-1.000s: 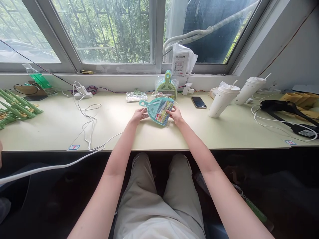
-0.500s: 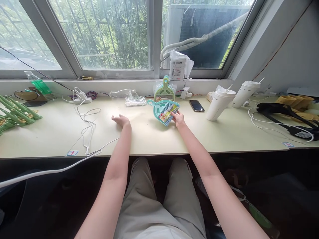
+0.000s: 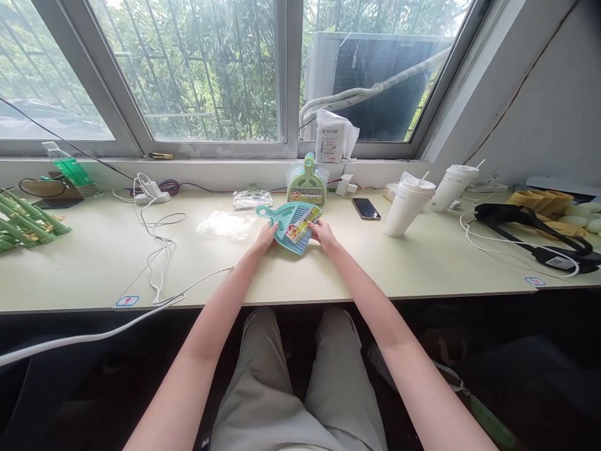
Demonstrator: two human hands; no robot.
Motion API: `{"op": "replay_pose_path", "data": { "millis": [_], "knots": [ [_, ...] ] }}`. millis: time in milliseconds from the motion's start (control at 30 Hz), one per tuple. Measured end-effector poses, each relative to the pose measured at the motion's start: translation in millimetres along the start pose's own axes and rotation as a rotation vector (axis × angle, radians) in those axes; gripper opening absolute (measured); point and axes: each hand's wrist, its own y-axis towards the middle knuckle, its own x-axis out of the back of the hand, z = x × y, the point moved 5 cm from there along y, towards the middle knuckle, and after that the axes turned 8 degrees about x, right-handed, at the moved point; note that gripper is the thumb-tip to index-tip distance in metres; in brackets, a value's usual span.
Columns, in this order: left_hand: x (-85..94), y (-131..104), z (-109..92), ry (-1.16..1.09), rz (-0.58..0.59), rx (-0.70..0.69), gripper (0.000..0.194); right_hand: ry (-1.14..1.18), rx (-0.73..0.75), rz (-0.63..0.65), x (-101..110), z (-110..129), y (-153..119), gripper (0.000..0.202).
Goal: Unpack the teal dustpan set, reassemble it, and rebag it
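Left hand back on the teal dustpan, right hand opposite, both gripping its edges

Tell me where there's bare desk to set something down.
Bare desk lies left of the white cable, and front right between the right hand and the black strap. The back edge by the cups is crowded.

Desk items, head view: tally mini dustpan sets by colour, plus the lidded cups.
Teal dustpan set, held by left hand and right hand: 1
Green dustpan set, bagged: 1
White lidded cups: 2
Total: 4
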Motion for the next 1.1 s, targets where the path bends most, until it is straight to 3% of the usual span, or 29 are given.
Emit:
{"op": "replay_pose_path", "data": {
  "millis": [67,167,233,300,400,467,600,700,767,933,1100],
  "knots": [
    [13.4,2,0,-0.043,-0.132,-0.009,0.029,-0.181,-0.049,-0.013,4,1,2,0.021],
    [32.4,2,-3,-0.104,-0.302,-0.002,0.027,-0.338,-0.082,-0.216,30,8,7,0.042],
    [35.4,0,-3,-0.148,-0.323,0.053,0.029,-0.336,-0.119,-0.306,46,11,9,0.060],
    [30.1,-3,-5,-0.157,-0.276,0.086,0.032,-0.436,-0.083,-0.241,49,13,8,0.071],
    [16.9,-9,-12,-0.033,-0.191,-0.009,0.037,-0.843,0.165,-0.087,31,25,-2,0.066],
    [11.1,-14,-17,0.099,-0.190,-0.087,0.039,-1.135,0.389,-0.081,12,37,-14,0.054],
    [6.7,-19,-19,0.254,-0.220,-0.136,0.042,-1.397,0.647,-0.084,-21,57,-35,0.047],
    [3.8,-19,-21,0.268,-0.210,-0.166,0.042,-1.454,0.764,0.087,-44,56,-41,0.046],
    [0.8,-19,-23,0.243,-0.194,-0.186,0.042,-1.431,0.753,0.158,-54,49,-40,0.044],
    [-10.1,-29,-33,0.171,-0.160,-0.290,0.045,-1.292,0.640,-0.037,-56,39,-33,0.037],
    [-17.3,-39,-45,0.138,-0.165,-0.380,0.042,-1.106,0.596,-0.046,-46,43,-25,0.027]
  ]
}}
